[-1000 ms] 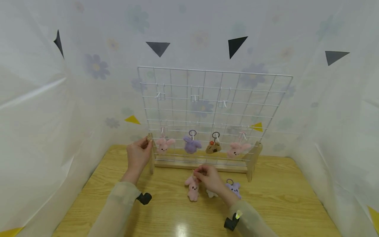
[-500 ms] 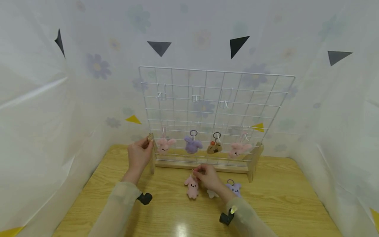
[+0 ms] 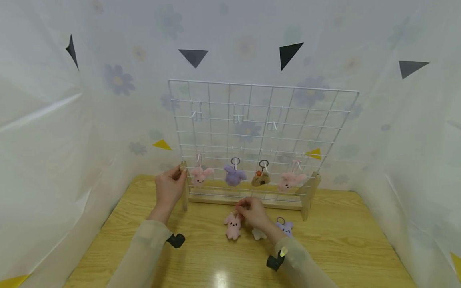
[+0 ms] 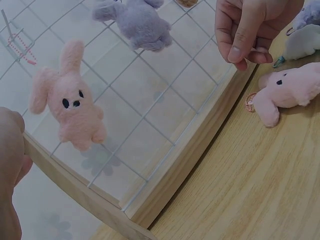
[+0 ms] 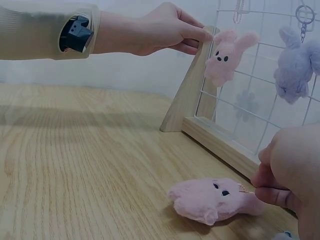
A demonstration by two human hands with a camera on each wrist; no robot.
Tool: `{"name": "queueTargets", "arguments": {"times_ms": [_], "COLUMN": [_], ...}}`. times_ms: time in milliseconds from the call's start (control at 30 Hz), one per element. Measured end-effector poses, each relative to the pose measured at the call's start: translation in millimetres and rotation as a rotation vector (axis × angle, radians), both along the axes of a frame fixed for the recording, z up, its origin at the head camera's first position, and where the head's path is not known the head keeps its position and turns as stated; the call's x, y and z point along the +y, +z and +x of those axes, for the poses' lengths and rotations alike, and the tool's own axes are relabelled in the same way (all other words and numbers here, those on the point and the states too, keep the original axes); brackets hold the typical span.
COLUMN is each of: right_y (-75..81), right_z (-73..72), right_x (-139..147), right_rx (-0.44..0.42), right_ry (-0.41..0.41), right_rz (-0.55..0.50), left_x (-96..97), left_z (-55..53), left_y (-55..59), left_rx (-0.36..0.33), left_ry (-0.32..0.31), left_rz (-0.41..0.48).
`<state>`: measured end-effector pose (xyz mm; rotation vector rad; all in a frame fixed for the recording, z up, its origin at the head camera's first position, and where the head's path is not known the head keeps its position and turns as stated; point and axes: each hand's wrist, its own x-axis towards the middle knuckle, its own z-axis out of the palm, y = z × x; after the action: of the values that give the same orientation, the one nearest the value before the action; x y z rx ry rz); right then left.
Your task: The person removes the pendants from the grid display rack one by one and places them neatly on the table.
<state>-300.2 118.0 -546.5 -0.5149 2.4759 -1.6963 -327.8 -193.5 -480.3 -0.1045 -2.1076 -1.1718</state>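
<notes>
My left hand (image 3: 169, 188) grips the top of the wooden end support (image 3: 185, 194) at the left of a display stand. At the table in front of the stand, my right hand (image 3: 256, 213) pinches near the head of a pink plush bunny keychain (image 3: 233, 229), by its bead chain (image 5: 243, 188). The bunny lies face up; the fingers hide part of the chain. Partly behind my right wrist are a white plush charm (image 3: 259, 233) and a lavender plush keychain (image 3: 285, 228) with a dark ring.
A white wire grid (image 3: 263, 86) rises from the wooden base (image 3: 216, 199). On its lower hooks hang a pink bunny (image 4: 80, 112), a lavender bunny (image 3: 235, 176), a brown plush (image 3: 261, 179) and another pink bunny (image 3: 287, 182). Bare white hooks (image 3: 237, 119) sit higher.
The pink bunny on the table has shifted slightly toward the stand and turned a little, at the right fingertips. The left hand stays on the support.
</notes>
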Motion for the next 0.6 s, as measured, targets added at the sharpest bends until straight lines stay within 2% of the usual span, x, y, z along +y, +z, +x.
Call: {"name": "queueTargets", "arguments": {"times_ms": [233,367,600], "right_y": [4.1,10.4,24.6], "right_z": [1.9,6.2,12.5], "right_x": [3.0,3.6,3.0], "right_rx": [0.023,0.020,0.028], "right_ry": [0.016,0.025,0.036], "right_rz": [-0.010,0.000,-0.045], "left_x": [0.1,-0.4,-0.8], "left_z": [0.7,0.3,0.0], "left_y": [1.1,0.4,-0.9], "left_rx": [-0.032,-0.025,-0.021], "left_ry": [-0.001,-0.003,0.001], "left_rz": [0.011,0.003,0.006]}}
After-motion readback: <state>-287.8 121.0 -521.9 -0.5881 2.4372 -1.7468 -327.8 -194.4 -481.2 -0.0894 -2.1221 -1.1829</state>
